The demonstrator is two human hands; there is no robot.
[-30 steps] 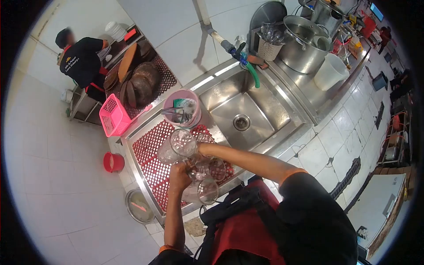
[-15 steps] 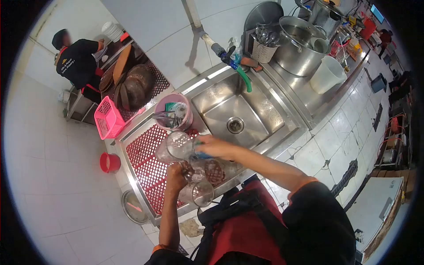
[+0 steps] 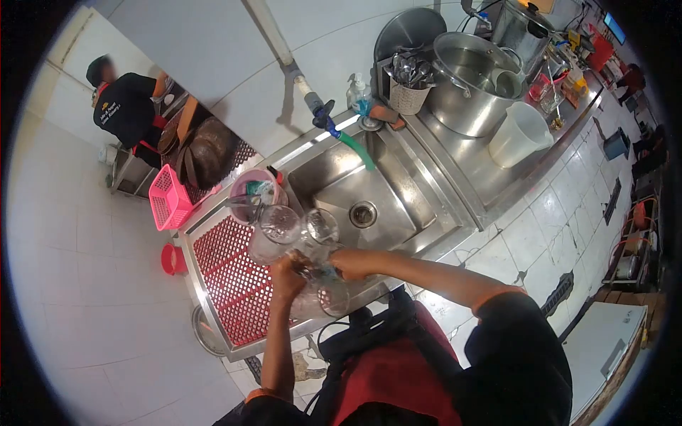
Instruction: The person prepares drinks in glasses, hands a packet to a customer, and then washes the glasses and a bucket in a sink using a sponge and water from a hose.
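Observation:
Several clear glass mugs (image 3: 278,226) are bunched above the red perforated mat (image 3: 231,273) by the sink. My left hand (image 3: 288,275) is closed in a fist among them, apparently around their handles. One mug (image 3: 332,297) tilts toward my body, and another (image 3: 320,226) points toward the sink. My right hand (image 3: 352,263) is closed against the mugs from the right, with a bit of blue-green scrubbing pad showing at its fingers; most of the pad is hidden. A pink bucket (image 3: 238,211) with suds and utensils stands just behind the mugs.
The steel sink (image 3: 398,195) has a tap with a green hose (image 3: 357,149). On the right counter are a large pot (image 3: 462,106), a white plastic pitcher (image 3: 517,138) and a utensil basket (image 3: 408,96). A pink basket (image 3: 169,199) is at left. A co-worker (image 3: 128,110) stands far left.
My right hand has moved down and closer to my left hand. One mug now points toward the sink, beside the first. The camera view has shifted slightly.

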